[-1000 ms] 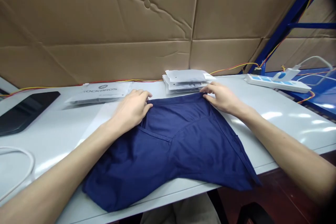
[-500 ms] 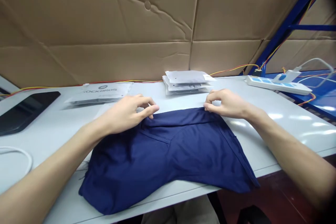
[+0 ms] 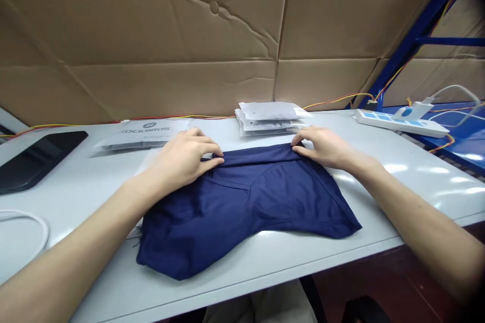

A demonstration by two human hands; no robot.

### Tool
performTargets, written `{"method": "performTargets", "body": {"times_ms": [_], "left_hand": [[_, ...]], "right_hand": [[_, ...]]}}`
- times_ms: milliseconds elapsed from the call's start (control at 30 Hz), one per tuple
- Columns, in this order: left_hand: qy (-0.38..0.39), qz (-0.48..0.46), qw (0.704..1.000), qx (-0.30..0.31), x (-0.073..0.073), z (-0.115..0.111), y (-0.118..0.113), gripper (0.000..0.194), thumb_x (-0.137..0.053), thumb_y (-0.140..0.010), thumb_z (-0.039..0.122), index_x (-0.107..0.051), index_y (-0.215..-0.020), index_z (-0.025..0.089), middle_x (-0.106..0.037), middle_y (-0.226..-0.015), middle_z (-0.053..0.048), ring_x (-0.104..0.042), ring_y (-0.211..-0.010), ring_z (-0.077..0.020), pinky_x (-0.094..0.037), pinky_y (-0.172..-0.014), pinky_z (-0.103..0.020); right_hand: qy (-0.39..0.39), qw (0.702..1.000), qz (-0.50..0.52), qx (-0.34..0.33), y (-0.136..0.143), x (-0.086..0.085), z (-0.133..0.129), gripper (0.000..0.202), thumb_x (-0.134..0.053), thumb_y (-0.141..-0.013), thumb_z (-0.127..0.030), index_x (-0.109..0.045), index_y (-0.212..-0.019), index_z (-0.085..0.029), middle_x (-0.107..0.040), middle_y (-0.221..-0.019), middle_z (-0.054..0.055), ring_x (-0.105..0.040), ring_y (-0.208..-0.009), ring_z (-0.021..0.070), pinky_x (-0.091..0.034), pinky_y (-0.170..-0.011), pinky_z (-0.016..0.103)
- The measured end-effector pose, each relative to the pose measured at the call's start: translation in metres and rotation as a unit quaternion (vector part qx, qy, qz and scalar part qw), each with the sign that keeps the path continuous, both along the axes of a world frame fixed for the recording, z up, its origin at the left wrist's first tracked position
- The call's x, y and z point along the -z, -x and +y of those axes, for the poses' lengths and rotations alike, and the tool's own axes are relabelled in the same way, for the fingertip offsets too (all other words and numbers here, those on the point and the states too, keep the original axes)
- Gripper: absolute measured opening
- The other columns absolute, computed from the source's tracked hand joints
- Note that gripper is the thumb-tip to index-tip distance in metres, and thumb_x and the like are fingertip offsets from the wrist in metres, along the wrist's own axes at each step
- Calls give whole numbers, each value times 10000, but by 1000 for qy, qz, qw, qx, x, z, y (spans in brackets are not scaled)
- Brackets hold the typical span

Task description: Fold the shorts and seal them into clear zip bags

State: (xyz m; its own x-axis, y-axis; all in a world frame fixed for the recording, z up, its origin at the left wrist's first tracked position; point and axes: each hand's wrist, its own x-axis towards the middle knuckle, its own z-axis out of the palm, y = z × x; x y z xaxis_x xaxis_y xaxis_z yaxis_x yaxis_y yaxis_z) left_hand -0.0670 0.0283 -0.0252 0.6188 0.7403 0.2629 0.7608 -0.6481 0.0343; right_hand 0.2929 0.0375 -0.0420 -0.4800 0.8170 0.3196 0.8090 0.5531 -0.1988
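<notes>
A navy blue garment (image 3: 235, 207) lies spread on the white table (image 3: 288, 257), its waistband along the far side and its lower edge towards me. My left hand (image 3: 185, 157) pinches the far left end of the waistband between thumb and fingers. At the far right corner of the waistband, my right hand (image 3: 320, 147) has thumb and fingertips closed on the cloth. The band stretches fairly straight between both hands. Some loose dark threads show at the garment's left edge.
Behind the garment lie a stack of pale packets (image 3: 271, 118) and a printed plastic bag (image 3: 146, 133). A black phone-like device (image 3: 41, 161) and white cable (image 3: 43, 232) are at left. A power strip (image 3: 401, 123) sits at right. Cardboard (image 3: 182, 35) stands behind.
The garment has slid away from me, its lower edge now farther from the table's front edge. Both hands have moved slightly farther back, and my left fingers have closed on the waistband.
</notes>
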Motion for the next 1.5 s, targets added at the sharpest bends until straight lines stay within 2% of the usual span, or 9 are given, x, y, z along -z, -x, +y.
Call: {"method": "performTargets", "body": {"times_ms": [233,400,633,767,1000,1500], "left_hand": [[-7,18,999,-28,-2,-4,-5,316,-600,-928,490,-755,-1003,224,-759,-981,-65,-599,-1015,-291,-471,-865,-405],[-3,4,1000,11,-2,-8,-6,381,-483,-1003,464,-774,-921,231,-773,-1038,-53,-583,-1047,-281,-460,-920,-415],[-9,10,1000,27,-1,-14,-11,280,-548,-974,403,-769,-973,232,-744,-1043,-54,-573,-992,-269,-468,-872,-406],[1,19,999,43,2,-14,-13,280,-553,-985,404,-768,-916,238,-739,-999,-41,-572,-936,-251,-459,-846,-396],[-24,50,998,-8,5,-7,-11,273,-546,-984,381,-772,-917,244,-755,-1050,-46,-573,-956,-282,-435,-825,-417],[-31,44,998,-22,11,-1,-11,301,-524,-1007,392,-773,-988,223,-754,-1089,-53,-580,-998,-279,-447,-863,-411]], "right_hand": [[-2,1000,-4,5,-3,4,3,149,-577,-892,-283,-712,-927,-230,-751,-979,74,-671,-957,281,-521,-892,430],[0,1000,4,13,-3,5,4,149,-588,-883,-282,-722,-932,-242,-752,-992,72,-677,-960,282,-525,-894,428],[-2,1000,-10,14,-3,6,4,151,-567,-902,-270,-706,-950,-233,-741,-1002,74,-670,-965,273,-528,-892,419],[0,1000,-10,9,-3,7,5,157,-564,-899,-271,-708,-941,-224,-732,-1003,86,-665,-959,278,-522,-893,424],[-2,1000,-5,10,-3,7,6,163,-573,-898,-306,-716,-933,-234,-735,-988,79,-666,-977,287,-516,-905,424],[-9,1000,19,19,-10,14,17,157,-577,-890,-254,-715,-957,-224,-751,-1016,84,-672,-1006,293,-523,-927,437]]}}
